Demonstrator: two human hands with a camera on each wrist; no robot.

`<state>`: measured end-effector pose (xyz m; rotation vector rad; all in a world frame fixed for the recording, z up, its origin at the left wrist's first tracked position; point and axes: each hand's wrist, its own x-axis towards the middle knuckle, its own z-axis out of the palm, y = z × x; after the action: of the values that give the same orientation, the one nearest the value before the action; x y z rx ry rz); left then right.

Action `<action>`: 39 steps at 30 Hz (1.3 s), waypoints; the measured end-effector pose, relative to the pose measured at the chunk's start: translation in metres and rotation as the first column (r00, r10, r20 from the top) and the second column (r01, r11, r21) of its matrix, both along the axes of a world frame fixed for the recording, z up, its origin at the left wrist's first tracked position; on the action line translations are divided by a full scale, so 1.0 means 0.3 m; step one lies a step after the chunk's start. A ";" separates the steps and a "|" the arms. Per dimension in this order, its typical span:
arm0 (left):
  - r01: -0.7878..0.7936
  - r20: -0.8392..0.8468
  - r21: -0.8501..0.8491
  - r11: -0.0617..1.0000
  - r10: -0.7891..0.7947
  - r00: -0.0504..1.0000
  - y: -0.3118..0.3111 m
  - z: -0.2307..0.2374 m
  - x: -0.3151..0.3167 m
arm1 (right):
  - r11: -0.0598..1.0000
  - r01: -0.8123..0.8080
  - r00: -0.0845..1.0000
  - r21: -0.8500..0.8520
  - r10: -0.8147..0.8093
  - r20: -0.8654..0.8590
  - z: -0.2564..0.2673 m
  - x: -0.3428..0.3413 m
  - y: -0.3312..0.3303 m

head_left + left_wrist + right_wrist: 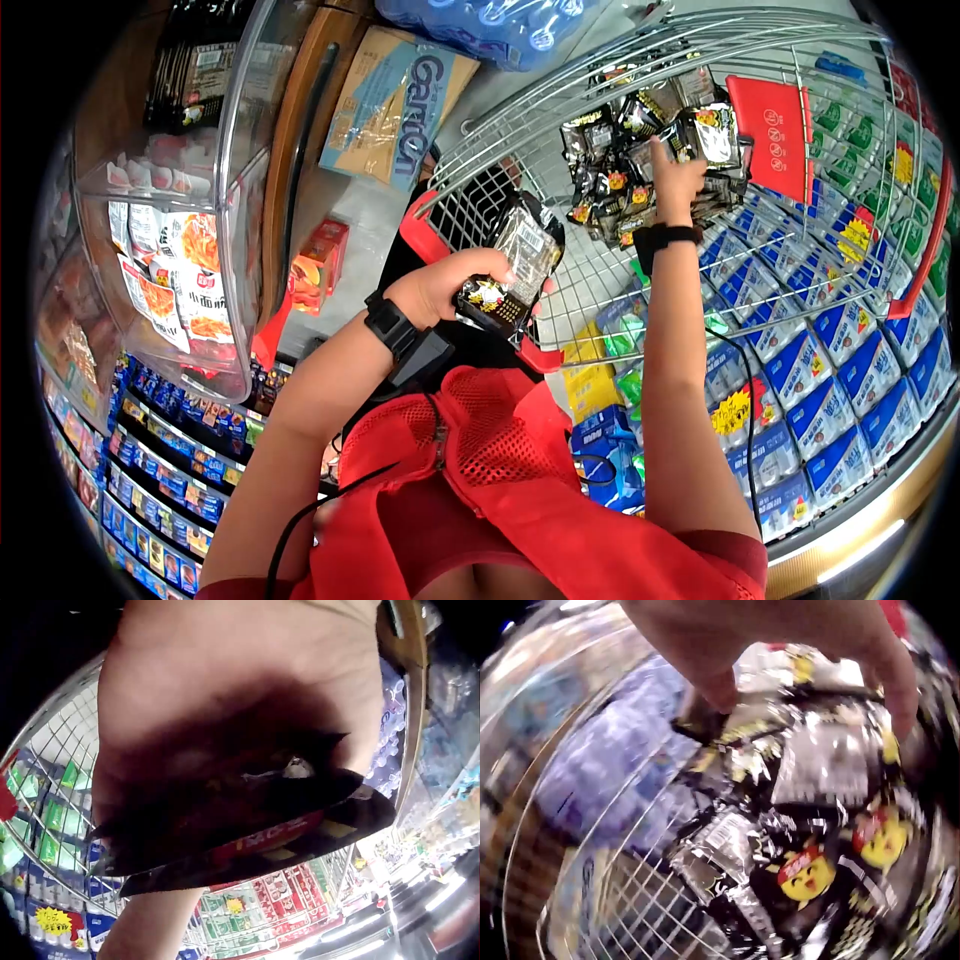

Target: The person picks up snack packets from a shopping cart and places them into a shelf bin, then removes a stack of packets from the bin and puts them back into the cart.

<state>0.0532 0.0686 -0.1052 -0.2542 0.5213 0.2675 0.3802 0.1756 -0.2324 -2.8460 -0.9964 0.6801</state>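
Observation:
My left hand (435, 285) grips a small stack of black packets (525, 255), its thumb on top, over the near end of the wire cart. In the left wrist view the same packets (270, 844) lie dark below the left palm (240, 682). My right hand (678, 185) is inside the cart over a heap of shiny black packets (620, 190). Its thumb and fingers are spread apart at the packets in the right wrist view, where the hand (780, 630) is above packets with yellow cartoon faces (806, 877). Whether the fingertips touch a packet is unclear.
The cart's wire rim (600, 75) surrounds the heap, with a red panel (770, 140) at its far side. Blue-and-white packs (810, 390) are stacked at the right. A cardboard box (395, 110) and bottled packs (490, 25) stand beyond the cart; a clear bin (240, 200) is at the left.

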 end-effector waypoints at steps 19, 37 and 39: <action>-0.048 -0.021 -0.037 0.998 0.047 0.999 0.041 -0.009 0.046 | 0.248 -0.619 0.043 0.745 0.958 -0.283 0.576 -0.271 -0.044; -0.108 -0.050 -0.064 0.992 0.105 0.993 0.006 0.020 -0.027 | 0.654 -0.725 0.582 -0.215 0.749 0.316 -0.005 -0.023 -0.274; -0.082 -0.079 -0.035 0.996 0.079 0.994 0.001 -0.004 -0.040 | 0.662 -0.720 0.602 -0.210 0.745 0.287 -0.100 0.080 -0.305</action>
<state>0.0412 0.0689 -0.1065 -0.3030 0.5939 0.3474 0.4042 0.0840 -0.2623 -2.5605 -2.3177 0.1955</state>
